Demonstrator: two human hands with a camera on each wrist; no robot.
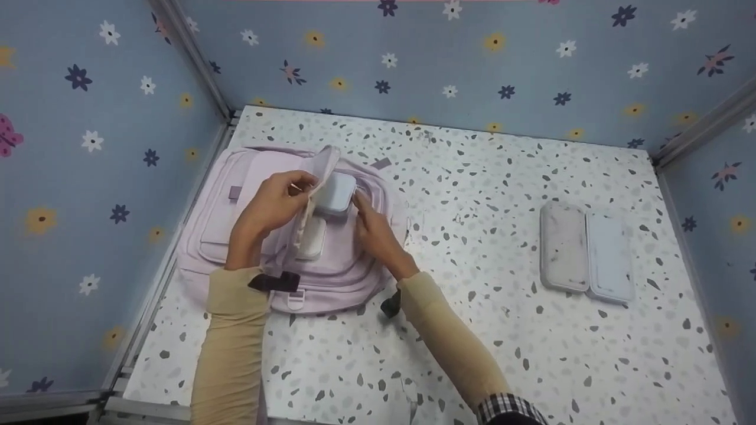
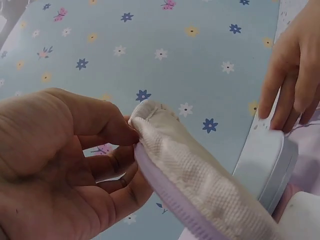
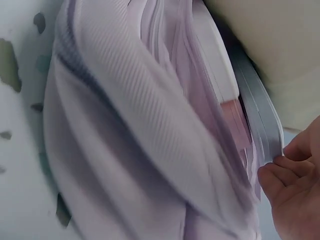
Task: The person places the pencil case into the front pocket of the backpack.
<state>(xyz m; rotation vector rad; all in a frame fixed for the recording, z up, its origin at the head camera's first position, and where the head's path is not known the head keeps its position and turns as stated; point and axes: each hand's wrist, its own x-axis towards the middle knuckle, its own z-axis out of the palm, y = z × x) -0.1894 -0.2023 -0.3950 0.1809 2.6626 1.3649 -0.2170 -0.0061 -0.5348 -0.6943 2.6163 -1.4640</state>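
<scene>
A pale lilac backpack lies on the table with one zipped compartment spread apart. My left hand pinches the compartment's zipper edge between thumb and fingers and holds it up. A light blue case with rounded corners sticks partly out of the opening. At its right edge is my right hand, and in the right wrist view the thumb and fingertips pinch the case's rim. A white case sits in the compartment nearer me, its lower part hidden. Something pink shows between the two cases.
Two long flat cases, one greyish and one pale blue, lie side by side at the right of the speckled table. Flower-patterned panels enclose the table at the back and sides. A dark strap end lies near my right sleeve.
</scene>
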